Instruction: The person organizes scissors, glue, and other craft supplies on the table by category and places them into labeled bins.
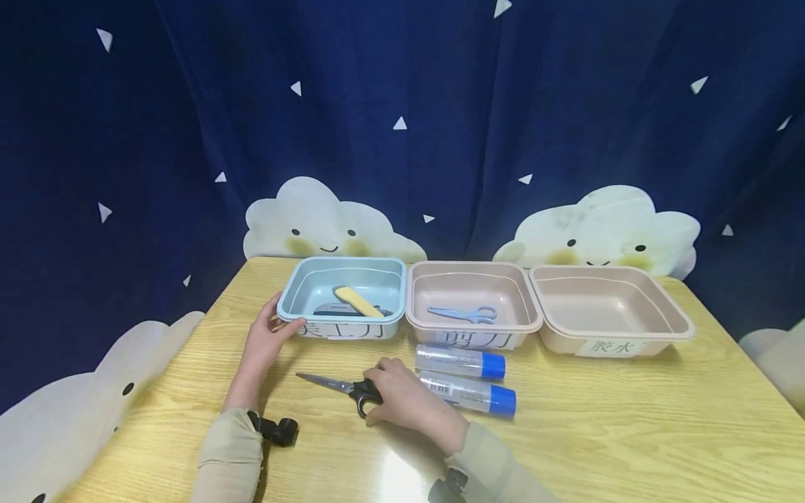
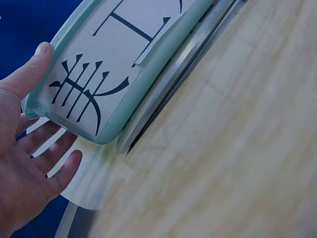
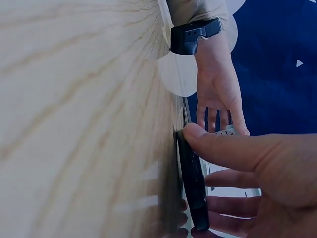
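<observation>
My left hand (image 1: pixel 267 337) holds the front left corner of a light blue plastic basin (image 1: pixel 396 328). Its thumb lies on the rim and the other fingers reach round the side, as the left wrist view shows. Inside that basin are a yellow-handled utility knife (image 1: pixel 357 302) and a grey one (image 1: pixel 333 309). On the table, a pair of black-handled scissors (image 1: pixel 327 381) points its blades left. My right hand (image 1: pixel 405 398) grips the scissors' black handle (image 3: pixel 193 186) between thumb and fingers; part of the handle is hidden under the hand.
A pink basin (image 1: pixel 472 267) in the middle contains light blue scissors (image 1: pixel 462 314). Another pink basin (image 1: pixel 610 271) stands at its right. Two clear glue tubes with blue caps (image 1: pixel 493 365) lie in front of the middle basin, by my right hand. A dark blue curtain (image 1: pixel 440 84) hangs behind the table.
</observation>
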Available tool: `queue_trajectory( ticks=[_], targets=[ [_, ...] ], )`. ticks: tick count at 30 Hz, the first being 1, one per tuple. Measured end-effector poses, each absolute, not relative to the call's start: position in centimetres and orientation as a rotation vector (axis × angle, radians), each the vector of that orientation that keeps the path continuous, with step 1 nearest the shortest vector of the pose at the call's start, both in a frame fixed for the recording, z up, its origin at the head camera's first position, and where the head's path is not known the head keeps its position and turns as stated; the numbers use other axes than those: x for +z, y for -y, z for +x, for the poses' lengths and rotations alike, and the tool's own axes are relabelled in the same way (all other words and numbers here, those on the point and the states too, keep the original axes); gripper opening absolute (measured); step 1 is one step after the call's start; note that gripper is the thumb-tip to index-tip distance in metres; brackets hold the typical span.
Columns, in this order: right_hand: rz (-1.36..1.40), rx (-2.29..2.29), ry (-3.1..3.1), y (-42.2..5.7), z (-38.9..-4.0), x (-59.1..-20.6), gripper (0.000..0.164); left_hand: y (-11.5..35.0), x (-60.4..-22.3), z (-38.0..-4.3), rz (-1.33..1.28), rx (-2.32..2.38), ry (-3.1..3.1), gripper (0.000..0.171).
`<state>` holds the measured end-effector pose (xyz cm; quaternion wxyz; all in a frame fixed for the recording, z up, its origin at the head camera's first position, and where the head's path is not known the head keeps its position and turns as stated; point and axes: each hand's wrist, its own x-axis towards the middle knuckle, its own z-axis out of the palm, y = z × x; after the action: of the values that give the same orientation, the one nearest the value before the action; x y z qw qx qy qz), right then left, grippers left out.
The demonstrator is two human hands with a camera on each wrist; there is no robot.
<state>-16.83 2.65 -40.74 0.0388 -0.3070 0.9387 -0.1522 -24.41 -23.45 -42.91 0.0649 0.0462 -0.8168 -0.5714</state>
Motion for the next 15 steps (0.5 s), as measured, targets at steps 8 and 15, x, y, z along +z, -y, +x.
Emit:
queue_trajectory(
  ticks=[8, 15],
  targets=[
    [-1.016, -0.437, -2.881, -2.55, -16.87, -40.76, 0.041, 23.48, -42.82, -24.33, 0.123, -1.733, 2.46, 0.087],
    [-1.012, -0.454, -2.887, -2.58, -16.67, -40.33, 0.03, 23.5, -42.87, -24.27, 0.132, -1.738, 2.458, 0.086]
  ],
)
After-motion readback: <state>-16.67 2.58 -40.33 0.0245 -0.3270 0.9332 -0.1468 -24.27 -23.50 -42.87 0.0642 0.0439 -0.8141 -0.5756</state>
